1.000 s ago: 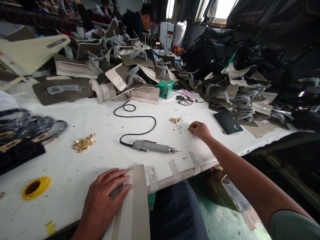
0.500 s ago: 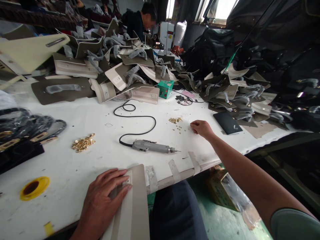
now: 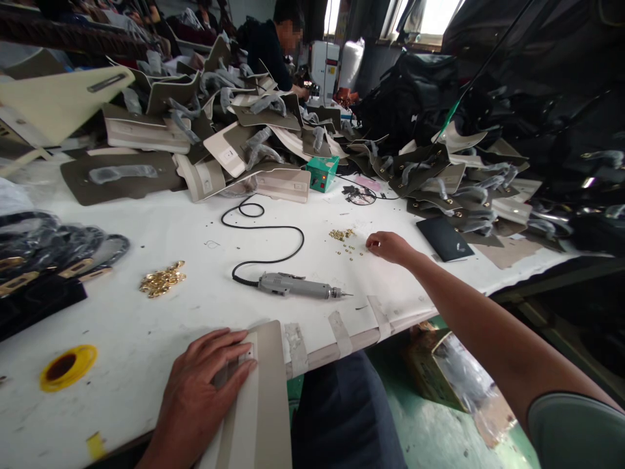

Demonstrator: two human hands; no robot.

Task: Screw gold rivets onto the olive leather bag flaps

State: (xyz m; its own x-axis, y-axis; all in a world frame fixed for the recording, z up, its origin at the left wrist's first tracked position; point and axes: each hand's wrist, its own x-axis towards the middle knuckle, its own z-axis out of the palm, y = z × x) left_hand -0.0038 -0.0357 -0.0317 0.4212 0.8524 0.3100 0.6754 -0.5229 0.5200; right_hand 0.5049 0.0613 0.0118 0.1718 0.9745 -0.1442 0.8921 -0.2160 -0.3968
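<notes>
My left hand (image 3: 208, 374) rests with fingers stretched out on a beige and taupe panel (image 3: 268, 384) at the table's front edge. A small slotted fitting (image 3: 250, 352) shows on the panel beside my fingertips. Out to the right, my right hand (image 3: 388, 247) is low over the white table, thumb and fingertips drawn together. Whatever may be between them is too small to make out. Just left of those fingertips lie small loose brass rings (image 3: 347, 249) and a little heap of brass pieces (image 3: 340, 234). A grey electric screwdriver (image 3: 297, 286) lies between my hands, bit pointing right.
A black cord (image 3: 273, 227) curls back from the screwdriver. Gold fittings (image 3: 163, 280) are heaped at left, near a yellow tape roll (image 3: 68, 368) and wrapped black handles (image 3: 63, 247). Panels (image 3: 273, 111) pile up behind a green box (image 3: 323, 174). Someone (image 3: 273, 49) works at the back.
My right hand has shifted slightly left, closer to the loose brass rings, and its fingers have curled a little. My left hand and the panel stay put. The person behind has a hand forward.
</notes>
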